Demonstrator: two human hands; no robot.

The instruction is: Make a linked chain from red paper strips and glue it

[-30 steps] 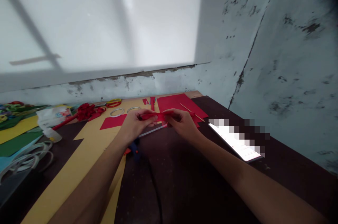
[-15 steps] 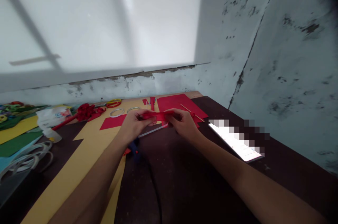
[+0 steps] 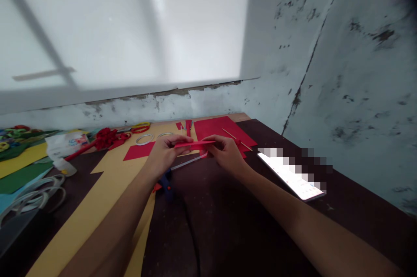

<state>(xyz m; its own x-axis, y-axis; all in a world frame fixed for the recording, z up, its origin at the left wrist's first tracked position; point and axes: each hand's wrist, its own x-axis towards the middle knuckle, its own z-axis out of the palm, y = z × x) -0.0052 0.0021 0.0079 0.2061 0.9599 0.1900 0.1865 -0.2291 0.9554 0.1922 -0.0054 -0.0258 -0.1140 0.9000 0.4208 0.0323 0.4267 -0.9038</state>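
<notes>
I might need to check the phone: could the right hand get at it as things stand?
Probably yes: the phone lies to the right of the right hand and no object seems to cover it, though that hand is gripping the red strip.

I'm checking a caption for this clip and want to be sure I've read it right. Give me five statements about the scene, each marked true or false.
1. Both the left hand and the right hand hold a red piece. True.
2. The lit device lies beside the left hand. False: the lit device is to the right of the right hand.
3. A thin stick lies across the large red sheet. True.
4. Only one pale ring is in view. False: two pale rings show.
5. The right hand grips the blue tool. False: the blue tool lies near the left wrist, not in the right hand.
</notes>
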